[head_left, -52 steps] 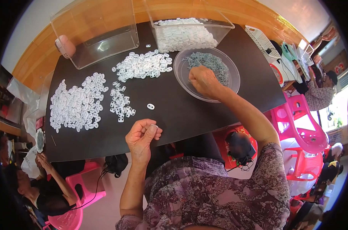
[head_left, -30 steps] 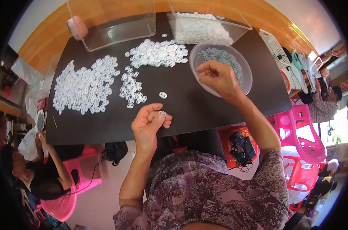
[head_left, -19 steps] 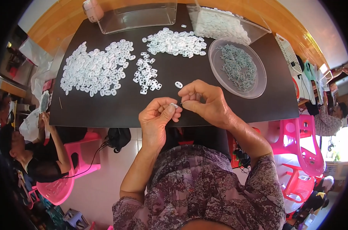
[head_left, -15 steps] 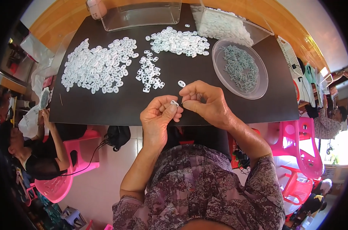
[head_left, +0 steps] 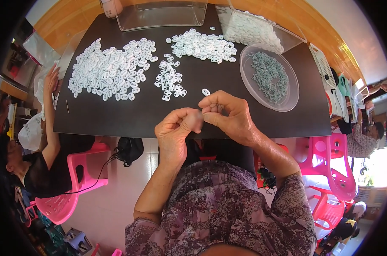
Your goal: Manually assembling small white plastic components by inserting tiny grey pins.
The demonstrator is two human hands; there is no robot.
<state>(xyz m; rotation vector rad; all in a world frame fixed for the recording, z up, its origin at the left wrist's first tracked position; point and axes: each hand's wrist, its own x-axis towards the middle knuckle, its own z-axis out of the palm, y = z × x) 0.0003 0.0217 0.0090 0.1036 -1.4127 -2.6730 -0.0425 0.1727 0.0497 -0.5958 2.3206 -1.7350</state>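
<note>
My left hand [head_left: 176,128] is closed in a pinch at the table's near edge. Its thumb is smeared by motion and covers the small white two-hole plastic piece seen there a moment before. Fingertips nearly touching it, my right hand [head_left: 231,116] is also pinched; whatever it holds is hidden. Just beyond the right fingers lies a single white oval two-hole piece [head_left: 206,91]. A small heap of white squarish two-hole pieces [head_left: 169,80] is farther off to the left. On the right, a round clear dish [head_left: 292,97] holds grey screws [head_left: 268,77].
White oval pieces form a large heap [head_left: 110,70] at left and another heap [head_left: 202,45] at the back. Behind stand a clear bin [head_left: 161,18] and a clear box of white pieces [head_left: 252,30]. A co-worker [head_left: 44,158] sits at left; pink chairs [head_left: 332,164] stand right.
My left thumb has moved over the white piece, hiding it. The right hand stays almost in place. The view has shifted slightly, and the co-worker at left has stretched an arm forward.
</note>
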